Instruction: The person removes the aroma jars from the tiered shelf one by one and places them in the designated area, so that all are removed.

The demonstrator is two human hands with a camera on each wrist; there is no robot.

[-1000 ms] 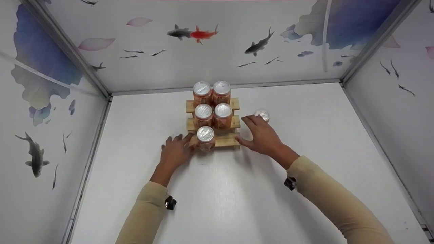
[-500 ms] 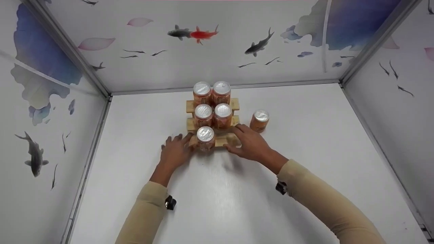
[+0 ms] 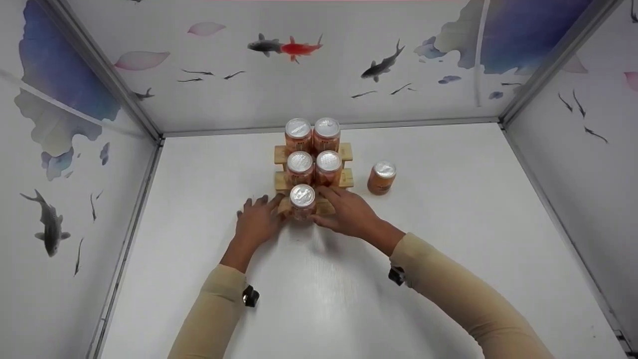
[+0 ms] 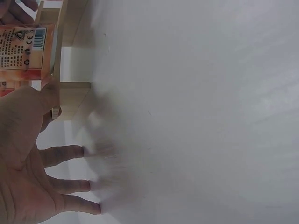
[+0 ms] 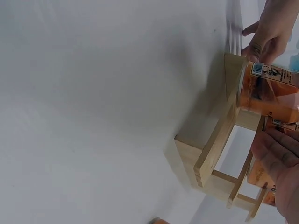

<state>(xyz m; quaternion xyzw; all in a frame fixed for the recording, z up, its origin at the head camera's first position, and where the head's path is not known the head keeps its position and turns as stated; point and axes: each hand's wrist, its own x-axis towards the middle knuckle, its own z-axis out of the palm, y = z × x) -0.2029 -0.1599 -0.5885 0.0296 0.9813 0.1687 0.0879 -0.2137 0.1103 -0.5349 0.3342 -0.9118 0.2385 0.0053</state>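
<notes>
1. Between fingers of left hand (image 3: pixel 256 224) and right hand (image 3: pixel 351 213): front can (image 3: pixel 302 197), upright on lowest step of wooden rack (image 3: pixel 347 178).
2. At left fingers: rack's left end, pinched with thumb and forefinger.
3. Just beside front can: straight, unclenched right fingers; cannot tell whether touching.
4. Beyond right fingertips: four upper cans (image 3: pixel 328 162), upright.
5. Right of right knuckles: lone can (image 3: pixel 382 180), upright on table (image 3: pixel 473 209).

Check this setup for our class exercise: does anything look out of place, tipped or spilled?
One can stands apart on the table, right of the wooden rack, while the other five cans stand on its tiers. It is upright; no spill or damage is visible.
</notes>
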